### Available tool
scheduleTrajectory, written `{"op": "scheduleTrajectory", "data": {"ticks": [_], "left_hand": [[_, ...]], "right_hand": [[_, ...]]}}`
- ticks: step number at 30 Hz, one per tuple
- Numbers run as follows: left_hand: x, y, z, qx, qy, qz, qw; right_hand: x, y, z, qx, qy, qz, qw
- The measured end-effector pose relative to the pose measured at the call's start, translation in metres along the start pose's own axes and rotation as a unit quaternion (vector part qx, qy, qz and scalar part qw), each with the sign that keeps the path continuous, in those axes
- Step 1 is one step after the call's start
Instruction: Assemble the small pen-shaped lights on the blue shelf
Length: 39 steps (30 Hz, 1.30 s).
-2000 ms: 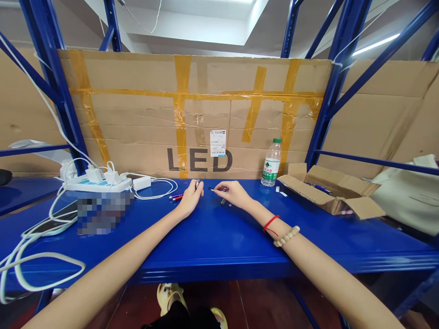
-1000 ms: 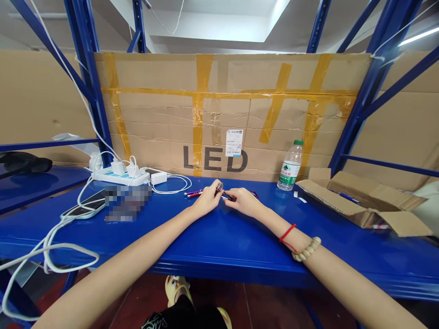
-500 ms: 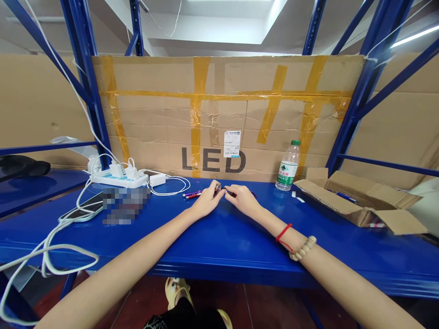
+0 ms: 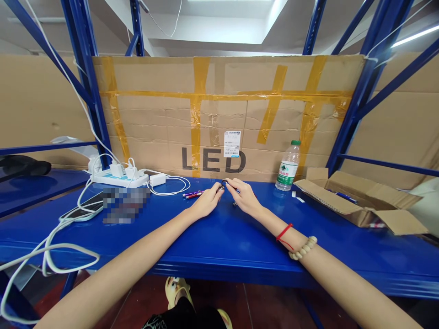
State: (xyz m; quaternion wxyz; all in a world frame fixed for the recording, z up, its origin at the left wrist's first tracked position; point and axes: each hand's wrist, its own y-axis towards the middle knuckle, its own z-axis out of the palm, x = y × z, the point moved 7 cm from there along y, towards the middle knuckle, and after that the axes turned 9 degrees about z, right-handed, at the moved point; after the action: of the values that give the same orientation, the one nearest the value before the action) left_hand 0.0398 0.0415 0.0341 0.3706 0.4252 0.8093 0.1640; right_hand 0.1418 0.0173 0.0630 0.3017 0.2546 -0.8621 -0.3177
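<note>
My left hand (image 4: 206, 201) is closed, thumb and fingers pinching a small dark metallic piece (image 4: 221, 187), too small to name. Facing it, my right hand (image 4: 244, 195) pinches a thin dark loop (image 4: 224, 181) at its fingertips. The two hands almost meet over the blue shelf, and whether the loop joins the metallic piece I cannot tell. Just left of my left hand lie red and purple pen-like sticks (image 4: 193, 194), partly hidden by it. Under my right hand a small dark bit (image 4: 235, 204) shows.
A water bottle (image 4: 287, 167) stands behind to the right, near small white scraps (image 4: 297, 197). An opened cardboard box (image 4: 346, 208) holds a blue item. On the left are a white power strip (image 4: 120, 179), cables and a phone (image 4: 84, 209). Taped cardboard (image 4: 164, 123) walls the back.
My right hand has shifted slightly and its fingers have risen, with the dark loop now showing at their tips. A small dark bit has come into view below it. My left hand has barely moved.
</note>
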Motion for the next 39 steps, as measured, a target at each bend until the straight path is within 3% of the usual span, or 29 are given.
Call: {"op": "scheduleTrajectory", "data": {"ticks": [13, 17, 23, 27, 30, 34, 39], "left_hand": [[0.006, 0.002, -0.006, -0.019, -0.007, -0.009, 1.000], [0.014, 0.005, -0.018, 0.011, -0.025, -0.008, 1.000], [0.036, 0.006, -0.048, -0.001, 0.026, -0.035, 0.999], [0.044, 0.005, -0.051, 0.008, 0.048, -0.050, 0.998], [0.045, 0.003, -0.049, -0.006, 0.012, -0.063, 0.998], [0.045, 0.003, -0.048, -0.021, -0.030, -0.075, 0.997], [0.045, 0.001, -0.046, 0.029, -0.016, -0.083, 0.996]], "right_hand": [[-0.004, 0.001, 0.004, 0.021, 0.009, 0.014, 1.000], [-0.015, -0.001, 0.015, 0.069, 0.029, 0.052, 0.996], [-0.021, -0.006, 0.024, 0.117, 0.013, 0.062, 0.991], [-0.007, -0.010, 0.027, 0.147, 0.003, 0.025, 0.989], [0.015, -0.019, 0.038, 0.217, -0.015, -0.034, 0.975], [0.026, -0.029, 0.056, 0.296, -0.059, -0.037, 0.953], [0.016, -0.019, 0.046, 0.229, -0.092, -0.035, 0.968]]}}
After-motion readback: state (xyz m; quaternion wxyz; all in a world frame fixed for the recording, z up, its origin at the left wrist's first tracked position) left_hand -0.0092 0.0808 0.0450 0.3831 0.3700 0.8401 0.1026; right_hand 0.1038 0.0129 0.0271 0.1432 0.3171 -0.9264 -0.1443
